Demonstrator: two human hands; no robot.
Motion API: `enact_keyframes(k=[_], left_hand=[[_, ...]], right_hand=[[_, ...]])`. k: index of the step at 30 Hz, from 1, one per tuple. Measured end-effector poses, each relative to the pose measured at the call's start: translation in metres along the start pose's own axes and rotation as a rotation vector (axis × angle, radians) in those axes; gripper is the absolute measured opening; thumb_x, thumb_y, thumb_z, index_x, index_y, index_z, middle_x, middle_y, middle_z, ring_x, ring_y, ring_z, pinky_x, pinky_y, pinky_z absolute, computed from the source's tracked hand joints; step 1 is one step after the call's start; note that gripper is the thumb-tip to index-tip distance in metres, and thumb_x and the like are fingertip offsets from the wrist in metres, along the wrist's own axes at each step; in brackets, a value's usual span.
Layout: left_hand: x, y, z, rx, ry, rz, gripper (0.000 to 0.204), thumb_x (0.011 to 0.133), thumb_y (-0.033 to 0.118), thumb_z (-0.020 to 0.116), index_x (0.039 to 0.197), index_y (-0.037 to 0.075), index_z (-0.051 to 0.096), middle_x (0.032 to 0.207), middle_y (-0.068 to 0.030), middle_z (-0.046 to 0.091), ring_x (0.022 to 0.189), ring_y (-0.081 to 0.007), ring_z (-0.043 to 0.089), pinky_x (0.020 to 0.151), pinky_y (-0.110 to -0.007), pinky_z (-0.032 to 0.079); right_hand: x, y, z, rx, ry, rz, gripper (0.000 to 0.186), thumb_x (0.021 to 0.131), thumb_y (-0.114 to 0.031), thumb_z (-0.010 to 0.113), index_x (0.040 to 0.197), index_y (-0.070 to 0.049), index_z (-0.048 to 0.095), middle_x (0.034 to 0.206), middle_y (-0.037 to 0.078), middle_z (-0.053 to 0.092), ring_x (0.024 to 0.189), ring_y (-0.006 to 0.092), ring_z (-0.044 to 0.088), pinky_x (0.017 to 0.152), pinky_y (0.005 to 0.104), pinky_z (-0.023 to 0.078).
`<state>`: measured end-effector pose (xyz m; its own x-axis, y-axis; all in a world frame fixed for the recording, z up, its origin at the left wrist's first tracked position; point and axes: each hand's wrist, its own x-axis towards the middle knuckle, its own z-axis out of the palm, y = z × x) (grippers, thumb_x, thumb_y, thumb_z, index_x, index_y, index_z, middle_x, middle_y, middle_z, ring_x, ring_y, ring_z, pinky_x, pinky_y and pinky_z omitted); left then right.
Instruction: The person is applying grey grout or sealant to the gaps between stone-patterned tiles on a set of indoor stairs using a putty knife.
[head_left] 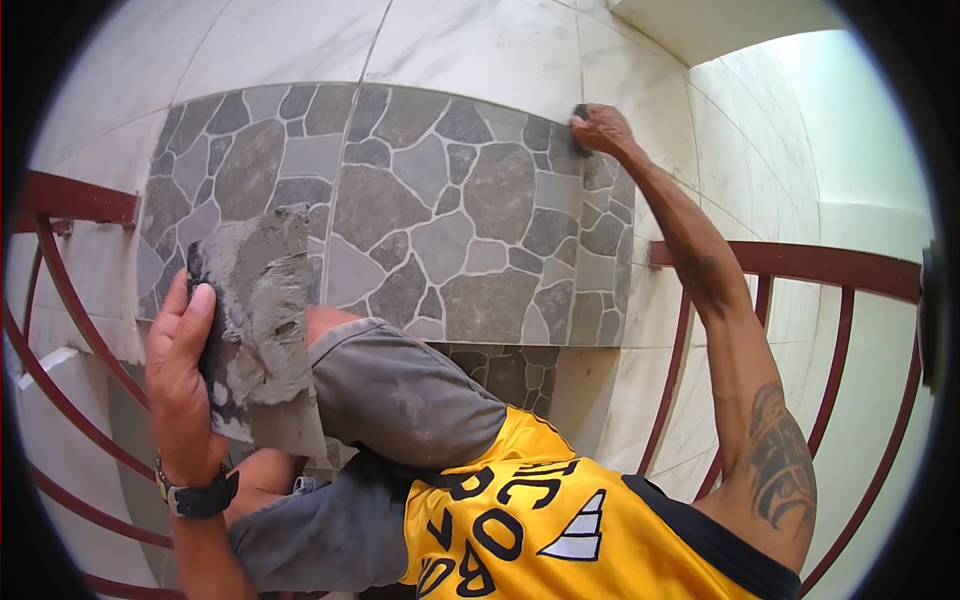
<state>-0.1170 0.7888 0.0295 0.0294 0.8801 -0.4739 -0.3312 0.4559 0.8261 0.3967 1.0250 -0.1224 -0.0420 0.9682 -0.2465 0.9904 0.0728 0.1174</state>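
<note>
My left hand grips the edge of a flat board heaped with grey, wet paste, held over my knee at the left. At the upper right, my right hand is closed on a small dark tool, too hidden to make out, against the top right of a panel of stone-patterned grey tiles with pale joints. The panel's top edge meets white marble-look tiles.
Dark red metal railings flank me, at the left and right. Below the tiled panel is a recess with similar stone pattern. My bent legs in grey shorts are beneath the board. A pale wall rises at the right.
</note>
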Motion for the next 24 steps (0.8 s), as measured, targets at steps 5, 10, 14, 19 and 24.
enact_keyframes(k=[5, 10, 14, 19, 24], left_hand=[[0.004, -0.012, -0.004, 0.047, 0.084, 0.038, 0.050, 0.096, 0.020, 0.054, 0.137, -0.004, 0.039, 0.122, -0.0070, 0.055, 0.104, -0.0105, 0.055, 0.093, -0.026, 0.043], [0.012, -0.015, 0.006, -0.005, 0.300, 0.080, 0.048, 0.094, 0.018, 0.056, 0.134, -0.005, 0.041, 0.111, -0.0060, 0.059, 0.097, -0.0107, 0.058, 0.084, -0.025, 0.048], [0.017, -0.014, -0.010, -0.099, 0.228, 0.061, 0.056, 0.093, 0.019, 0.058, 0.137, -0.005, 0.036, 0.109, -0.0067, 0.059, 0.096, -0.0123, 0.059, 0.083, -0.028, 0.050], [0.030, -0.023, 0.002, -0.163, 0.145, 0.042, 0.020, 0.094, 0.020, 0.056, 0.107, 0.006, 0.058, 0.094, -0.0006, 0.063, 0.081, -0.0100, 0.062, 0.074, -0.024, 0.051], [0.036, -0.028, 0.029, -0.291, 0.060, 0.058, 0.022, 0.094, 0.019, 0.055, 0.111, 0.005, 0.055, 0.092, -0.0018, 0.061, 0.082, -0.0099, 0.060, 0.074, -0.025, 0.050]], right_hand=[[0.003, -0.074, 0.021, 0.792, -0.189, -0.088, 0.020, 0.084, -0.023, 0.058, 0.084, -0.003, 0.062, 0.067, 0.009, 0.063, 0.064, 0.0197, 0.066, 0.052, 0.0329, 0.054], [-0.093, -0.127, -0.020, 1.750, -0.355, -0.043, 0.044, 0.088, -0.024, 0.061, 0.110, 0.014, 0.054, 0.100, 0.017, 0.062, 0.087, 0.0224, 0.064, 0.068, 0.0337, 0.060], [-0.131, -0.152, -0.052, 1.997, -0.425, -0.203, 0.047, 0.087, -0.020, 0.063, 0.117, 0.013, 0.050, 0.100, 0.015, 0.062, 0.087, 0.0202, 0.064, 0.076, 0.0338, 0.056], [-0.174, -0.166, -0.096, 1.635, -0.100, -0.139, 0.040, 0.087, -0.013, 0.063, 0.124, 0.000, 0.053, 0.093, 0.004, 0.063, 0.077, 0.0080, 0.056, 0.066, 0.0232, 0.046], [-0.216, -0.196, -0.128, 1.409, 0.218, -0.419, 0.037, 0.085, -0.005, 0.062, 0.122, -0.002, 0.055, 0.090, 0.003, 0.062, 0.072, 0.0057, 0.052, 0.063, 0.0233, 0.043]])
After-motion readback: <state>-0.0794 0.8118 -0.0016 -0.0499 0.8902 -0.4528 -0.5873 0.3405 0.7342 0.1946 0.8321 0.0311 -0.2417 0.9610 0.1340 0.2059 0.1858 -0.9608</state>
